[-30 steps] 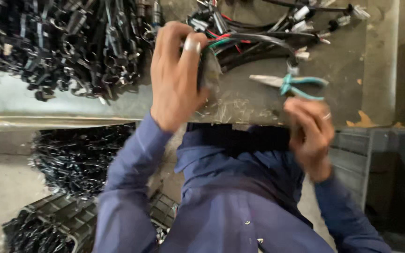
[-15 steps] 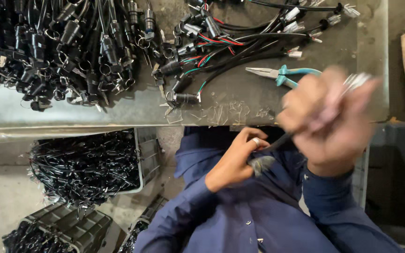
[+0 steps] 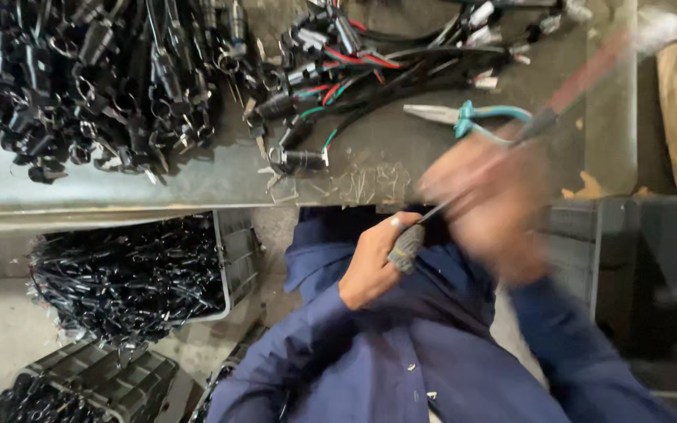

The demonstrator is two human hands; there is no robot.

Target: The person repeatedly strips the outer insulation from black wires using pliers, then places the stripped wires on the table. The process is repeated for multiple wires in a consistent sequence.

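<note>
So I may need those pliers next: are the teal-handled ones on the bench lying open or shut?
Open. The pliers lie flat on the bench, teal handles spread apart; whether the tips touch cannot be told.

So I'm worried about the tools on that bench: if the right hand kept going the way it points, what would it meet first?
Likely the teal-handled pliers lying on the bench, just beyond the blurred right hand, which pulls a cable. Depth is unclear, so it might pass above them.

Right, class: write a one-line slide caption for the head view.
Left hand grips a cable end; blurred right hand pulls the cable above the workbench.
</note>
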